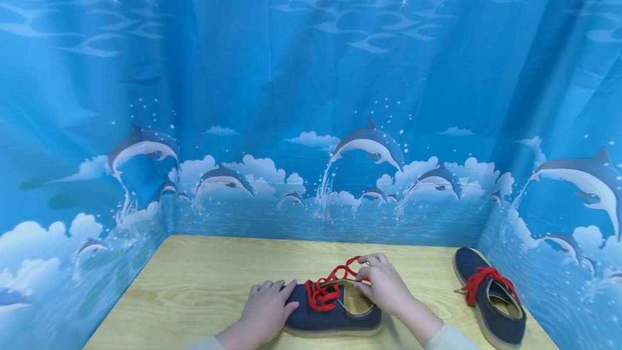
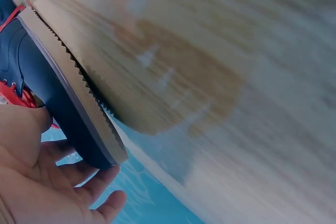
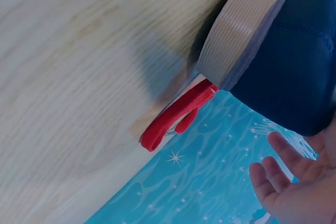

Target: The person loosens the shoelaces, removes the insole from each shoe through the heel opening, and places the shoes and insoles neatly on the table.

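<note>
While the left hand [image 1: 264, 309] grips the toe of a navy shoe [image 1: 335, 324] at six o'clock in the head view, on the wooden table [image 1: 214, 269], the right hand [image 1: 384, 285] bends over its opening, toward two o'clock; whether it pinches anything, I cannot tell. Another shoe [image 1: 485, 301] rests at four o'clock.
</note>
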`<action>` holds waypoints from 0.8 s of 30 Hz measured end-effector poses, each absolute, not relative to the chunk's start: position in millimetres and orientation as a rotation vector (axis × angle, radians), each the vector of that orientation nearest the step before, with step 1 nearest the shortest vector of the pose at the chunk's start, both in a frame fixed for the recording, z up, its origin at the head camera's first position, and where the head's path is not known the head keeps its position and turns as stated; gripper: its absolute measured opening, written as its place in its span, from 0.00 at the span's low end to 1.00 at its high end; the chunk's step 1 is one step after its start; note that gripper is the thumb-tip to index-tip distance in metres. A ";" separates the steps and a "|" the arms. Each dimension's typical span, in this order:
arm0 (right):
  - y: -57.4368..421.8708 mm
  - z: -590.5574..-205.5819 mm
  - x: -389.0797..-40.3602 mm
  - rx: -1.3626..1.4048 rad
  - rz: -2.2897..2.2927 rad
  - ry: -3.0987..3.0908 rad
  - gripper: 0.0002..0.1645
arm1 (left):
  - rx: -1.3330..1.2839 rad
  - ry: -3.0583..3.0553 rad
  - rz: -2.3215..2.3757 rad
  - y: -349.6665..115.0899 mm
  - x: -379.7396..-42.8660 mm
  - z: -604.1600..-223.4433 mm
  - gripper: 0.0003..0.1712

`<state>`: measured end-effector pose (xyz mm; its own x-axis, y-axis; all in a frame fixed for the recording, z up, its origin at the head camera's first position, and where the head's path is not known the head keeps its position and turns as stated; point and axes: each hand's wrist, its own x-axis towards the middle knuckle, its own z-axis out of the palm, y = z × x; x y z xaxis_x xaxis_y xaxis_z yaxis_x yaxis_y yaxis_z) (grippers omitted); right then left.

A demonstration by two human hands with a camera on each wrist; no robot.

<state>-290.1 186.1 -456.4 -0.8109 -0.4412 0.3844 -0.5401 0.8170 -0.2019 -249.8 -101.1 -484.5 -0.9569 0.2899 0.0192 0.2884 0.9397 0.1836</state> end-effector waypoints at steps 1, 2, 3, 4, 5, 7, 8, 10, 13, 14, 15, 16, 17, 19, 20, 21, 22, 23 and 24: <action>186.2 -456.0 -289.8 0.748 0.436 -2.677 0.08 | 0.463 3.082 0.289 -101.5 -250.0 -485.1 0.32; 186.4 -455.3 -289.2 0.750 0.441 -2.672 0.07 | 0.468 3.081 0.295 -101.8 -250.1 -485.7 0.32; 186.5 -454.4 -288.4 0.751 0.445 -2.667 0.07 | 0.478 3.082 0.306 -102.4 -250.0 -486.2 0.33; 186.6 -453.4 -287.6 0.751 0.450 -2.665 0.08 | 0.490 3.081 0.320 -102.9 -249.8 -486.5 0.33; 186.7 -452.3 -286.6 0.756 0.465 -2.665 0.08 | 0.506 3.081 0.336 -103.6 -249.4 -486.4 0.33; 186.6 -449.6 -283.9 0.784 0.497 -2.668 0.08 | 0.542 3.077 0.374 -105.4 -248.8 -486.1 0.33; 186.5 -448.3 -282.5 0.806 0.511 -2.673 0.09 | 0.564 3.073 0.393 -106.5 -248.7 -485.8 0.33; 185.9 -446.3 -280.4 0.851 0.532 -2.690 0.10 | 0.602 3.055 0.422 -108.9 -248.8 -484.9 0.34; 184.3 -444.6 -278.4 0.923 0.542 -2.714 0.09 | 0.633 3.005 0.457 -112.7 -250.6 -484.7 0.37; 183.5 -444.5 -278.1 0.939 0.535 -2.719 0.08 | 0.638 2.986 0.464 -113.8 -251.4 -484.9 0.38; 182.9 -444.7 -278.0 0.955 0.523 -2.723 0.08 | 0.637 2.966 0.472 -114.8 -252.1 -485.0 0.39; 182.2 -445.0 -278.0 0.967 0.512 -2.728 0.08 | 0.635 2.949 0.481 -115.5 -252.8 -485.2 0.40; 181.8 -445.3 -278.0 0.981 0.501 -2.726 0.07 | 0.636 2.936 0.482 -116.0 -253.5 -485.8 0.42; 180.6 -446.2 -278.1 0.997 0.475 -2.728 0.06 | 0.629 2.918 0.487 -116.3 -254.4 -486.4 0.45; 180.1 -446.7 -278.2 1.002 0.454 -2.728 0.06 | 0.625 2.910 0.491 -116.1 -254.6 -486.7 0.47; 179.6 -447.3 -278.4 1.004 0.435 -2.731 0.06 | 0.622 2.904 0.494 -115.6 -254.7 -486.7 0.49; 179.0 -447.7 -278.5 1.005 0.419 -2.739 0.06 | 0.620 2.902 0.499 -114.9 -254.8 -487.0 0.50; 178.3 -448.4 -278.8 1.006 0.400 -2.744 0.06 | 0.619 2.900 0.501 -114.1 -254.9 -487.1 0.52; 177.6 -448.9 -279.0 1.007 0.380 -2.754 0.06 | 0.617 2.898 0.504 -113.1 -254.7 -486.8 0.53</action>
<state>-279.0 177.6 -448.9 -0.7528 -0.6054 0.2582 -0.6528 0.7372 -0.1747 -254.7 -113.1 -486.8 -0.9067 0.4171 -0.0625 0.3716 0.8601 0.3496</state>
